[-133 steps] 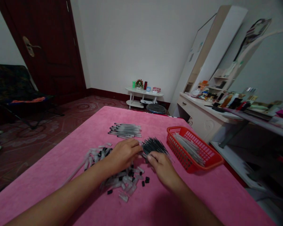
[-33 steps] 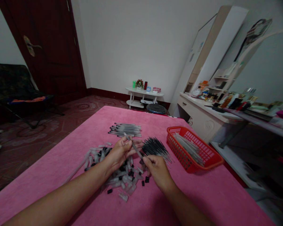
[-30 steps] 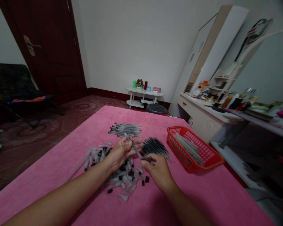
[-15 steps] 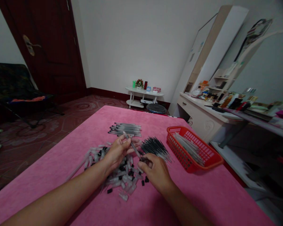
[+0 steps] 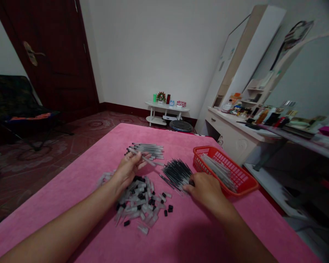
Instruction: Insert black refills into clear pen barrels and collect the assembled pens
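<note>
I am viewing a pink-covered surface (image 5: 170, 243) through the head camera, and the two hands are working well apart. The left hand (image 5: 129, 167) is pinching a clear pen tube (image 5: 149, 160) between thumb and fingers; the tube is slanting, with one end showing in front of a row of pens (image 5: 149, 148) and the other pointing toward a pile of dark refills (image 5: 177, 171). The right hand (image 5: 206, 188) is touching the near right edge of that pile with curled fingers; I cannot tell whether they are closing on a refill. A heap of clear and black caps (image 5: 145, 206) is lying loose nearer me, partly hiding behind the left forearm. A red basket (image 5: 245, 190) is standing just beside the right hand, with clear tubes (image 5: 219, 170) lying inside it
</note>
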A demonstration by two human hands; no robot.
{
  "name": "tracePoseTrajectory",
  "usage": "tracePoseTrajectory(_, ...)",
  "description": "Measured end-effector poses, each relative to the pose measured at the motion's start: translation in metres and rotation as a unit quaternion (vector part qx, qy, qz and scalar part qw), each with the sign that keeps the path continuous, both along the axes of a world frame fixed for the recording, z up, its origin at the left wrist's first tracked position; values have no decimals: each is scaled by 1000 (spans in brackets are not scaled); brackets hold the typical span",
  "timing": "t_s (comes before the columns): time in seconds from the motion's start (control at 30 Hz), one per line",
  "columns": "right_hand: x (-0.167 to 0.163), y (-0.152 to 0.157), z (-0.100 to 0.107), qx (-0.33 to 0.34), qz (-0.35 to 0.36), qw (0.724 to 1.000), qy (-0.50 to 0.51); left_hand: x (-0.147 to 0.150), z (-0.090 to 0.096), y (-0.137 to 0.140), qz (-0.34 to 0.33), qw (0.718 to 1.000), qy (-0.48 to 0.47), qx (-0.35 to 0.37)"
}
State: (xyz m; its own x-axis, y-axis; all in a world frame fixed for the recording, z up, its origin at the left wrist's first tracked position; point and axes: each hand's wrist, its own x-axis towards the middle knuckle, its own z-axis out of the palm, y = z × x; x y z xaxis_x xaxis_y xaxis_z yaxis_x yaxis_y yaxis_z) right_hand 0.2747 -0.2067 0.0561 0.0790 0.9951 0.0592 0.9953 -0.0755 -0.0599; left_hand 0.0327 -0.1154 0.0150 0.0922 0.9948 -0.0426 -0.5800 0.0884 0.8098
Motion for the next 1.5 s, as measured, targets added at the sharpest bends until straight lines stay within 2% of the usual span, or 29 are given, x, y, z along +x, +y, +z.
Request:
tracePoseTrajectory(0.1,-14,-2,-6,63,39,992,104,20,0,-23,-79,997,-3,8)
tracePoseTrajectory(0.23,-37,-7,-17,60,148,941,300,37,4,-46,-153,987,9,47)
tracePoseTrajectory(0.3,-41,-8,-18,59,156,933,319,38,7,-49,-169,979,75,87)
tracePoseTrajectory(0.37,-33,-5,-12,81,134,943,294,35,7,-43,-161,958,179,153)
tracePoseTrajectory(0.47,-5,1,7,111,65,965,229,24,1,-22,-101,903,331,254)
tracePoseTrajectory(0.57,34,6,27,137,-32,983,116,10,-13,3,-49,839,452,300)
tracePoseTrajectory(0.67,67,8,35,128,-116,985,17,-1,-25,19,-47,772,541,329)
tracePoseTrajectory(0.8,85,8,36,109,-145,983,-21,-5,-27,23,-54,681,627,373)
tracePoseTrajectory(0.93,70,8,35,148,-107,983,14,-5,-24,22,-53,622,683,379)
tracePoseTrajectory(1.1,35,8,24,184,15,978,93,-12,-21,21,-44,586,735,339)
tracePoseTrajectory(1.2,10,6,12,166,67,973,145,-12,-13,13,-23,557,760,333)
tracePoseTrajectory(1.3,-16,0,-2,131,110,968,186,-5,0,-2,-17,535,759,371)
tracePoseTrajectory(1.43,-42,-10,-18,113,147,965,185,11,16,-28,-58,519,732,438)
tracePoseTrajectory(1.5,-47,-13,-24,83,140,971,177,18,20,-37,-77,505,727,458)
